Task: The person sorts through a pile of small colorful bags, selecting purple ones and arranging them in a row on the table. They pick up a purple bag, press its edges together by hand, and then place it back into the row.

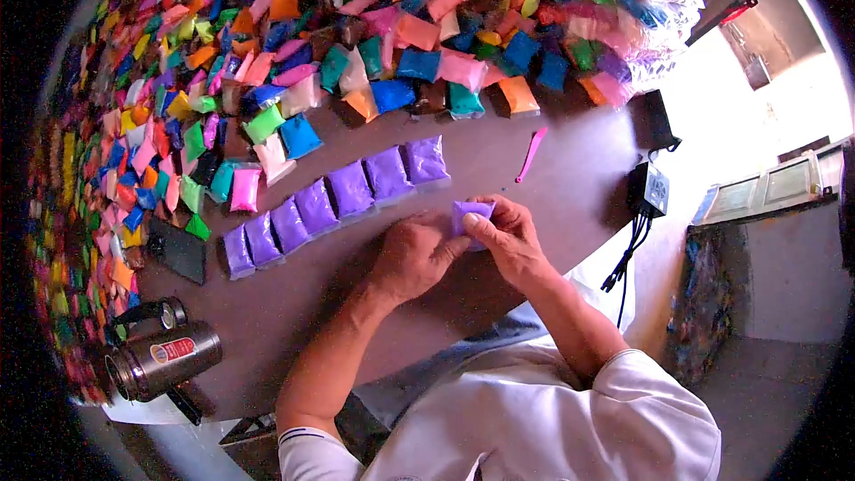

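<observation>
A small purple packet (pixel 461 211) is held up just in front of my body, over the brown table. My right hand (pixel 506 233) pinches it between thumb and fingers, with the thumb across its near face. My left hand (pixel 411 256) is closed, and its fingertips meet the packet's lower left side; part of that grip is hidden. Beyond my left hand, a slanting row of several purple packets (pixel 313 205) lies flat in clear wrapping, side by side. A pink plastic stick or small spoon (pixel 532 154) rests on the table past my right hand.
Many coloured packets (pixel 417 31) are heaped along the far and left sides of the brown table (pixel 356 338). At left are a dark flat pad (pixel 176 251) and a metal flask (pixel 165 358). A black box with cables (pixel 647 189) stands at the right edge.
</observation>
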The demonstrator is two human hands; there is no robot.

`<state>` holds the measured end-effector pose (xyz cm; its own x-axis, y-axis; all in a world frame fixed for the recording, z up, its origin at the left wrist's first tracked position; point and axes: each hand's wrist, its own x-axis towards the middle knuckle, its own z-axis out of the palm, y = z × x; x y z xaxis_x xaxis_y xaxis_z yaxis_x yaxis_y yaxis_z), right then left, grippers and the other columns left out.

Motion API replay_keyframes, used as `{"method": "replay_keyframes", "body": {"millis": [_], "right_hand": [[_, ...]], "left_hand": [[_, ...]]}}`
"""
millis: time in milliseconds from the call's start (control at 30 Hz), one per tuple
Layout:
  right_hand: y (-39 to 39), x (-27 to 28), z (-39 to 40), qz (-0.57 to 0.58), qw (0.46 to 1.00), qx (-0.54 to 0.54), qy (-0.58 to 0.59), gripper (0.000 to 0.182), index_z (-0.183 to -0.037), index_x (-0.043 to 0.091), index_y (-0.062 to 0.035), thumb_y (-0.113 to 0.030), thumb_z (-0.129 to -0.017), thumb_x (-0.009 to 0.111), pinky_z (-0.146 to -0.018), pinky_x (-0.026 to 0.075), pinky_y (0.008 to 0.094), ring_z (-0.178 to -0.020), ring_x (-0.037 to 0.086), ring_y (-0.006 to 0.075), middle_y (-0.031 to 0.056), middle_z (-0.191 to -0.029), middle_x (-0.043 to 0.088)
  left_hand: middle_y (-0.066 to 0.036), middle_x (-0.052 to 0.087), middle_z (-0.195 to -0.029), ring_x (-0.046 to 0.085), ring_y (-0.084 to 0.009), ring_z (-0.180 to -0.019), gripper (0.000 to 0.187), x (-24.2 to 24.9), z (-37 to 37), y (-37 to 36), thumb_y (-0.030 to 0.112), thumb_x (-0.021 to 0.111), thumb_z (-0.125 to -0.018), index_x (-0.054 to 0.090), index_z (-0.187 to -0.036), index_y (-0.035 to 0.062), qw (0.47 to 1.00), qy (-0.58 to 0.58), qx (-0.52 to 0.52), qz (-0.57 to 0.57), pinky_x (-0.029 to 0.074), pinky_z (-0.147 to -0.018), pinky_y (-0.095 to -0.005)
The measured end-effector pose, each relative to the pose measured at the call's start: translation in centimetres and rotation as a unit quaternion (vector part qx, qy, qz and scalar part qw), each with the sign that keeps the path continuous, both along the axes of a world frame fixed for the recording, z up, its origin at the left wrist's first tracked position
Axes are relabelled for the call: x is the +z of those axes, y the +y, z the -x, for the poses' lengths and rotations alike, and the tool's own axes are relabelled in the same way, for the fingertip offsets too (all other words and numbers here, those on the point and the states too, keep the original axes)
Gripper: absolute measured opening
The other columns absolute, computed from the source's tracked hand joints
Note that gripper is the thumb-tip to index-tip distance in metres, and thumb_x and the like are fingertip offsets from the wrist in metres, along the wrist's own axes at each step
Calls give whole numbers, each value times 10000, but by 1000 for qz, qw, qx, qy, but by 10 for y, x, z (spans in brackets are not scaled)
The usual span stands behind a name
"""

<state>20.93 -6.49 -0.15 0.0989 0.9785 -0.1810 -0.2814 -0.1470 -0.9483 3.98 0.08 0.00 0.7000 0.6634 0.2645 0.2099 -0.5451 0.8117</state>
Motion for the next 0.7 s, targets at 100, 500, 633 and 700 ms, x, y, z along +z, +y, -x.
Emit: {"method": "replay_keyframes", "body": {"millis": [100, 500, 633, 700], "right_hand": [[-1, -4, -3, -17, 998, 6, -54, 237, -1062, 613, 1, -160, -894, 657, -797, 458, 249, -870, 569, 89, 10, -936, 641], [3, 1, -8, -17, 992, 71, -100, 302, -1095, 606, 32, -223, -934, 614, -786, 454, 269, -882, 538, 98, 23, -969, 627], [5, 4, -7, -14, 994, 67, -80, 298, -1057, 621, 15, -258, -940, 604, -740, 451, 265, -839, 532, 89, 4, -908, 616], [7, 5, -10, -19, 996, 57, -61, 293, -1019, 628, 6, -275, -938, 605, -691, 450, 255, -797, 529, 82, -10, -867, 608]], "left_hand": [[-191, 621, -946, 584, -397, -902, 246, 1, 1, 0, 230, 585, -902, 607, -1036, 25, 999, 39, -9, -34, 457, -787, -468], [-188, 602, -865, 574, -412, -844, 296, -4, 2, 2, 301, 573, -921, 576, -924, 4, 1000, 25, 4, -1, 445, -742, -481], [-193, 609, -887, 573, -411, -864, 318, -4, 1, 3, 318, 557, -931, 581, -949, 1, 999, 11, -2, 41, 441, -765, -471], [-196, 611, -899, 575, -407, -870, 323, -7, 2, 2, 318, 549, -935, 585, -957, -2, 998, 4, 22, 50, 440, -769, -465]]}}
